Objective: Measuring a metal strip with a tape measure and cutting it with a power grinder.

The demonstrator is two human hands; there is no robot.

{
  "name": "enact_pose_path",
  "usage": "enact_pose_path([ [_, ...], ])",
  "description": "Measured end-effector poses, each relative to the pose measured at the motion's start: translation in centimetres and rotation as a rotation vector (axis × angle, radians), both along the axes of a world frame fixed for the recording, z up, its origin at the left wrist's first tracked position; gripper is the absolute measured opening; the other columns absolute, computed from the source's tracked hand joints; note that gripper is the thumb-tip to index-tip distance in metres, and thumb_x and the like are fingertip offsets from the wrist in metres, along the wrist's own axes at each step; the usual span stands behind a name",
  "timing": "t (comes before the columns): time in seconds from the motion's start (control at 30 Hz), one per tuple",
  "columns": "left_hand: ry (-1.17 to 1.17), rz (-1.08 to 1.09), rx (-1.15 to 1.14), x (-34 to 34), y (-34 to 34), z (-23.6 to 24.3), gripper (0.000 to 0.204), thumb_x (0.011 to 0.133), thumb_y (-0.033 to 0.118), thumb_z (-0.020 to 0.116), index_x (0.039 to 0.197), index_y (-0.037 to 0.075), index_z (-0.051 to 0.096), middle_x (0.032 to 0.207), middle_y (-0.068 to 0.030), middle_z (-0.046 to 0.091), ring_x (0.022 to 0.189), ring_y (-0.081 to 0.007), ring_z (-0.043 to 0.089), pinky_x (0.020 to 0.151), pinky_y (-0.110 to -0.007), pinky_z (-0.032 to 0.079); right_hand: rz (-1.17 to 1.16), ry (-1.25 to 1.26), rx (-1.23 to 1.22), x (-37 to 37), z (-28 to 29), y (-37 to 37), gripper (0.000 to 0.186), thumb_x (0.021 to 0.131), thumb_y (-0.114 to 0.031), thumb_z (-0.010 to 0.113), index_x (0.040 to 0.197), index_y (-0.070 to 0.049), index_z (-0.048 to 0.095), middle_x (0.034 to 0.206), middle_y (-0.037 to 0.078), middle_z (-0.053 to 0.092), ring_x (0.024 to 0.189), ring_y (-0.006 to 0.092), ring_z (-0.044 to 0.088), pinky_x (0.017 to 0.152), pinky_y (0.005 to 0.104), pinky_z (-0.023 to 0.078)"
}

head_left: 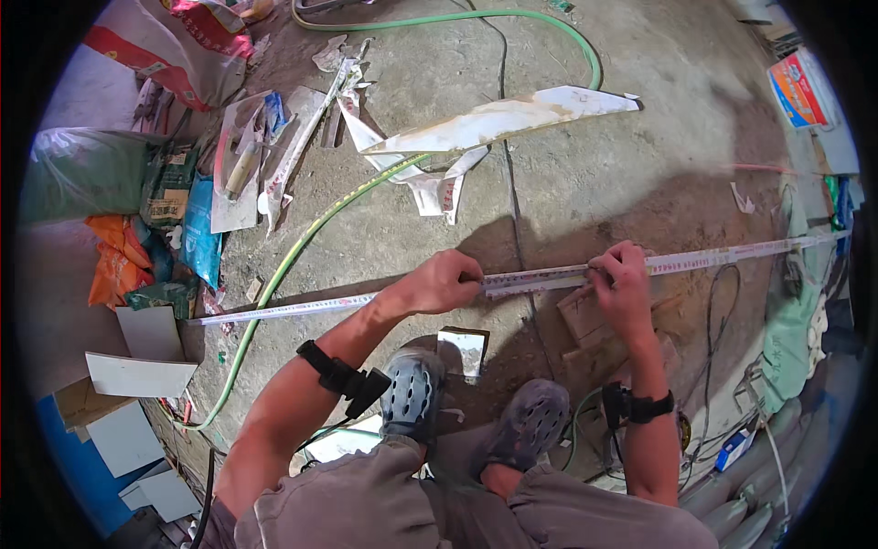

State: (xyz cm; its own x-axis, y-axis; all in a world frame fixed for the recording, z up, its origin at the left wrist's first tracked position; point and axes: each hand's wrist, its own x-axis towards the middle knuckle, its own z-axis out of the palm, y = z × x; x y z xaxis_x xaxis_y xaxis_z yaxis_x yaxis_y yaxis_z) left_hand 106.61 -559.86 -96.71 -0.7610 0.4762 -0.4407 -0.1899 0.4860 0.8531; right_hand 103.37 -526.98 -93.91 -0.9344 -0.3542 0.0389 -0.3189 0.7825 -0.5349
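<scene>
A long, thin metal strip (pixel 713 259) with red markings runs left to right across the concrete floor in front of me. My left hand (pixel 442 282) is closed on it near its middle. My right hand (pixel 620 284) presses down on the strip a little further right, fingers curled over its edge and over brown cardboard pieces (pixel 578 316) beneath. A black band sits on each wrist. My two feet in grey perforated clogs (pixel 412 392) are planted just below the strip, with a small shiny tile piece (pixel 463 349) between shoe and strip.
A green hose (pixel 302 240) curves from top to lower left. Torn white sheets (pixel 498 119), tools and scraps lie beyond the strip. Bags and sacks (pixel 119 210) crowd the left, white tile offcuts (pixel 137 371) lower left, cables (pixel 722 311) and stacked pipes (pixel 759 485) lower right.
</scene>
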Motion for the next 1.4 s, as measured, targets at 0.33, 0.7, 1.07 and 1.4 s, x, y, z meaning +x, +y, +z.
enact_pose_path([
  [0.33,0.006,0.043,-0.053,0.1,0.3,-0.1,0.027,0.083,0.017,0.067,0.099,-0.003,0.075,0.076,-0.0152,0.072,0.068,-0.0183,0.066,0.063,-0.036,0.052,-0.009,0.023,-0.015,0.3,-0.3,0.0,0.011,0.079,-0.007,0.075,0.088,-0.005,0.069,0.093,0.010,0.056,0.094,0.0317,0.054,0.084,0.0433,0.044],
  [0.7,-0.012,0.070,-0.114,-0.1,0.8,0.8,0.023,0.082,0.014,0.065,0.091,-0.005,0.075,0.070,-0.0106,0.070,0.063,-0.0127,0.064,0.059,-0.032,0.051,0.015,0.094,-0.128,4.3,0.6,-2.3,0.014,0.077,-0.004,0.073,0.088,-0.003,0.065,0.087,0.011,0.059,0.076,0.0309,0.060,0.069,0.0413,0.050],
  [1.07,-0.103,0.089,-0.083,-0.9,0.7,0.9,0.024,0.082,0.014,0.067,0.092,-0.006,0.075,0.070,-0.0091,0.071,0.062,-0.0111,0.064,0.058,-0.028,0.051,0.447,0.281,0.255,9.2,-3.8,-9.4,0.036,0.083,-0.013,0.055,0.112,0.005,0.064,0.127,0.022,0.058,0.116,0.0319,0.055,0.091,0.0376,0.048],
  [1.4,-0.151,0.082,-0.066,-1.0,0.8,0.6,0.024,0.082,0.015,0.067,0.092,-0.005,0.076,0.069,-0.0080,0.071,0.062,-0.0110,0.064,0.057,-0.028,0.051,0.237,-0.008,-0.178,8.5,-1.0,-7.8,0.027,0.082,-0.008,0.068,0.108,0.000,0.064,0.099,0.011,0.056,0.094,0.0264,0.059,0.082,0.0364,0.050],
])
